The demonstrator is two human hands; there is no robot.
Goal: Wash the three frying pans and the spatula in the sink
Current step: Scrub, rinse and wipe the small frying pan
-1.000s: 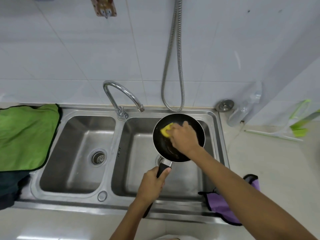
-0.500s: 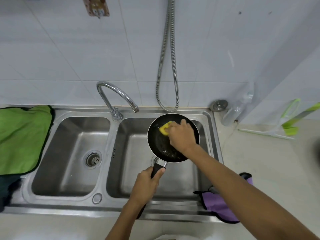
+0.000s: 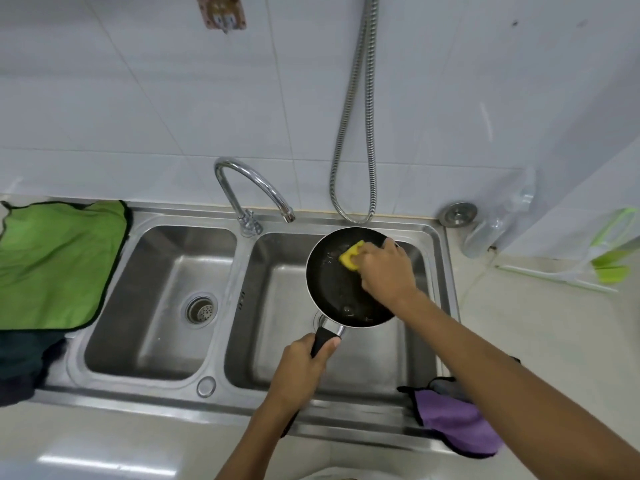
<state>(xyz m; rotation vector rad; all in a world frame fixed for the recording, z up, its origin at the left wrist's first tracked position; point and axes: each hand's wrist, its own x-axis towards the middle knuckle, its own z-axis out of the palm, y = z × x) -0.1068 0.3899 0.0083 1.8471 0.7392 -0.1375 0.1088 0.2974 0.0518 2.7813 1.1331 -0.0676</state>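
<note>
A small black frying pan (image 3: 332,289) is held level over the right basin of a steel double sink (image 3: 242,393). My left hand (image 3: 299,370) grips its black handle from below. My right hand (image 3: 386,270) presses a yellow sponge (image 3: 350,256) against the far inner side of the pan; only part of the sponge shows beyond my fingers. Wet, greasy specks glint on the pan's floor. No other pan and no spatula are in view.
A curved tap (image 3: 249,188) stands between the basins, a metal hose (image 3: 360,133) hangs on the tiled wall. A green cloth (image 3: 55,265) covers the left drainboard, a purple cloth (image 3: 453,420) lies at the sink's front right corner. A clear bottle (image 3: 485,230) and a drain plug (image 3: 458,213) sit at right.
My right hand and the sponge have shifted slightly across the far side of the pan. My left hand keeps the same hold on the handle. The head camera has moved a little.
</note>
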